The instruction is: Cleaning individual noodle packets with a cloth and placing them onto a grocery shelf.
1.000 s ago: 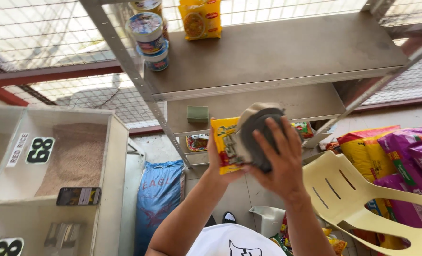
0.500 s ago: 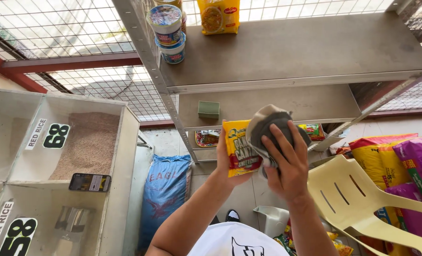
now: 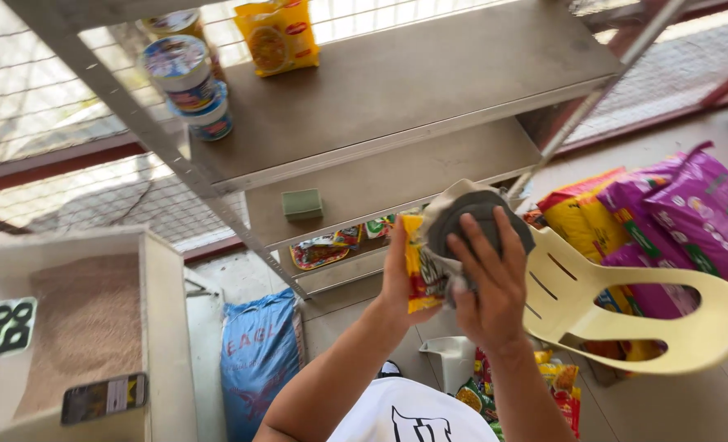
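Between my chest and the grey metal shelving rack [image 3: 429, 82] I hold a yellow and red crinkly snack packet [image 3: 419, 270] upright in my left hand [image 3: 398, 274], fingers closed around its left edge. My right hand [image 3: 488, 282] presses a grey-and-cream cloth [image 3: 462, 214] against the packet's face, fingers spread and curled over the cloth rather than pinching it.

I judge the grip on the packet to be thin: only one edge is held, so a firm wipe could twist it loose and drop it to the floor. The cloth is bunched loosely and could slide off the slick wrapper. The cream plastic chair [image 3: 626, 303] sits just right of my right forearm, and a wide elbow swing might knock it.

At the far left of the upper shelf stand stacked round tubs with blue and white labels [image 3: 185, 82]; their contents are hidden. Beside them stands a yellow pouch [image 3: 280, 34], sealed. At near left, an open white bin [image 3: 157, 327] holds pale brown grain, with a dark phone [image 3: 103, 397] lying on its near rim. A blue woven sack [image 3: 257, 360] stands below the rack, and purple and yellow bags [image 3: 675, 221] are piled at right.
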